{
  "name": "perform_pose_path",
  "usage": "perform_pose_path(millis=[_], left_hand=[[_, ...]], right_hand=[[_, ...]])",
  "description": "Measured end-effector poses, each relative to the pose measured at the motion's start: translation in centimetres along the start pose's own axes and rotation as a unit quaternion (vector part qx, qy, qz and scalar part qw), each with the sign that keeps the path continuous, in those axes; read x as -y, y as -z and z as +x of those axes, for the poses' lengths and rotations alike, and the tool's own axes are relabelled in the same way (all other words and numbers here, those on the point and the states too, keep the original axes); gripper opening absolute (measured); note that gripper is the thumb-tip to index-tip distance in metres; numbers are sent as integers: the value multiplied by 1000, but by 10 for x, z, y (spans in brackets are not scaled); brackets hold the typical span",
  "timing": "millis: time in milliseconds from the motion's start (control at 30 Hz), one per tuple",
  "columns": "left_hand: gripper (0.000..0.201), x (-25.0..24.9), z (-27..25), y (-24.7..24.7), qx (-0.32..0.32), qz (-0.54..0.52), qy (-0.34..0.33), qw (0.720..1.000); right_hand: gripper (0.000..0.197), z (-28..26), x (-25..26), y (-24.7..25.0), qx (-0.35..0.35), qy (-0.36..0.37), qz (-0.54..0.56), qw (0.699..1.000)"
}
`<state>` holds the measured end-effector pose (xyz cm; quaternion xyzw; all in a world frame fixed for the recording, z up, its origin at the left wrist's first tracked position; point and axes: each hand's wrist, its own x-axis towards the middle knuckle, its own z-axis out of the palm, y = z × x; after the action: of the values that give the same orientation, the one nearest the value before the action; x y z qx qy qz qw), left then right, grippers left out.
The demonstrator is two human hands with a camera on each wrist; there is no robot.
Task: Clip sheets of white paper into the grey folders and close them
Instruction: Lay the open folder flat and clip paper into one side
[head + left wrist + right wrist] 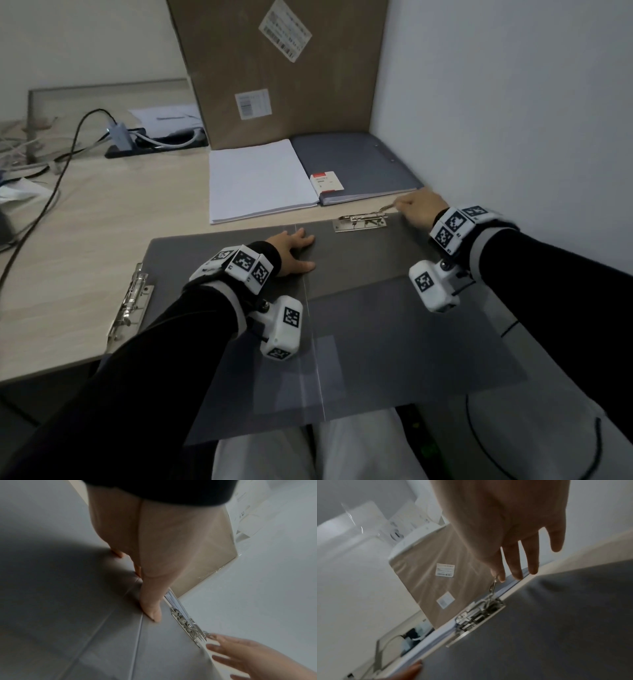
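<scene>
Pinching lever [494, 583], head-view hidden

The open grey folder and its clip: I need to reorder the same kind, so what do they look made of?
The open grey folder looks like matte plastic sheet, probably polypropylene: thin, even grey, with a moulded crease line. Its clip, whose lever the right hand pinches, looks like bright plated metal: silvery and reflective. The left hand lies flat on the folder.

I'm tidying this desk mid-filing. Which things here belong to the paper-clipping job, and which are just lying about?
Belongs to the job:
open grey folder
its metal clip, lever pinched by right hand
left hand, flat on the folder
white paper stack
closed grey folder

Lying about:
cardboard box
cables
power strip
</scene>
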<state>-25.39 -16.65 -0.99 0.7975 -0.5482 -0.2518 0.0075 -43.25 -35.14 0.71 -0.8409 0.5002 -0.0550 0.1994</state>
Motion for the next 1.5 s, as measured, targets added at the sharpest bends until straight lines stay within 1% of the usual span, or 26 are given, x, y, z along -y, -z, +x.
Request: perform_pose_path(millis=[100, 167, 200, 267, 333, 367, 433, 500, 567, 633, 700, 733, 800, 867, 933, 1067, 1133, 1200, 1333, 1400, 1500], left_hand=[[70, 0, 2, 0, 1, 1, -1, 1000], [70, 1, 4, 1, 3, 9, -1, 1000], [70, 1, 5, 1, 3, 12, 1, 1000], [70, 1, 9, 2, -3, 5, 10, 1000], [69, 3, 14, 5, -30, -32, 23, 999], [67, 4, 17, 6, -53, -68, 30, 996], [57, 5, 20, 10, -115, -167, 42, 978], [43, 9, 22, 20, -179, -269, 58, 944], [37, 21, 27, 35, -224, -328, 81, 914], [38, 41, 32, 52, -255, -344, 124, 895], [41, 65, 37, 65, -278, -339, 187, 879], [43, 77, 40, 70, -282, -333, 218, 873], [49, 96, 43, 74, -271, -321, 273, 866], [54, 107, 48, 75, -248, -311, 305, 865], [55, 109, 54, 77, -230, -297, 308, 874], [45, 107, 69, 88, -191, -243, 292, 905], [46, 104, 71, 92, -173, -225, 292, 913], [51, 106, 71, 92, -165, -226, 290, 915], [56, 112, 66, 91, -191, -270, 273, 903], [58, 115, 64, 91, -208, -287, 262, 898], [59, 118, 60, 91, -213, -296, 249, 897]], right_hand=[[49, -8, -3, -7, 76, -29, -40, 996], [56, -10, -4, -8, 98, -25, -44, 994], [58, -10, -3, -7, 94, -27, -40, 994], [57, -11, -1, -5, 58, -32, -13, 998], [54, -12, 5, 0, 15, -18, 17, 1000], [52, -12, 10, 1, 3, -1, 31, 1000], [48, -14, 24, 5, -2, 34, 61, 998], [45, -11, 45, 6, 1, 65, 80, 995], [43, -3, 69, 3, 12, 89, 90, 992], [45, 8, 94, -7, 28, 104, 88, 990], [46, 21, 116, -22, 54, 108, 94, 988], [47, 28, 125, -29, 69, 108, 94, 987], [50, 40, 140, -41, 94, 104, 81, 987], [54, 52, 151, -50, 111, 100, 62, 987], [54, 60, 159, -58, 125, 101, 33, 986], [33, 71, 162, -72, 156, 131, -52, 978], [32, 73, 160, -76, 164, 145, -85, 972], [32, 77, 158, -79, 161, 156, -109, 968], [17, 81, 157, -84, 155, 162, -131, 966], [15, 82, 158, -85, 151, 163, -133, 966], [15, 83, 158, -84, 149, 165, -136, 965]])
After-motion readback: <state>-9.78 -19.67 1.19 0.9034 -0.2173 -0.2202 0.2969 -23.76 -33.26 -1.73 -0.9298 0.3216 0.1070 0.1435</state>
